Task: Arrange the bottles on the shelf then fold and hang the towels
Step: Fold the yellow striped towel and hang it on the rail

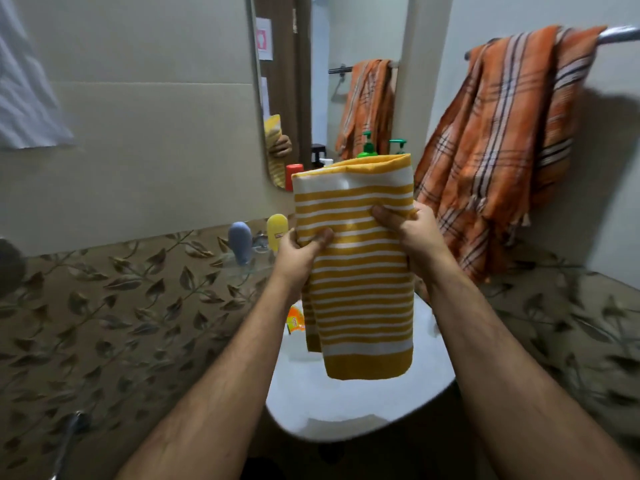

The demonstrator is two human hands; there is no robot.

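A yellow towel with white stripes (pixel 360 292) hangs folded in front of me above the white sink (pixel 356 407). My left hand (pixel 301 252) grips its left edge, thumb over the front. My right hand (pixel 408 226) pinches its right edge a little higher. An orange plaid towel (pixel 498 147) hangs over the chrome rail (pixel 620 33) on the right wall. On the glass shelf (pixel 242 266) under the mirror stand a blue-grey bottle (pixel 240 242) and a yellow bottle (pixel 277 230). A green pump bottle (pixel 367 147) and a red bottle (pixel 294 174) show behind the towel's top.
The mirror (pixel 332 81) reflects the orange towel and my hand. An orange sachet (pixel 296 320) lies at the sink's left rim. A white cloth (pixel 24 95) hangs at the upper left. Leaf-patterned tiles cover the lower walls. A chrome fitting (pixel 74 424) sticks out at the lower left.
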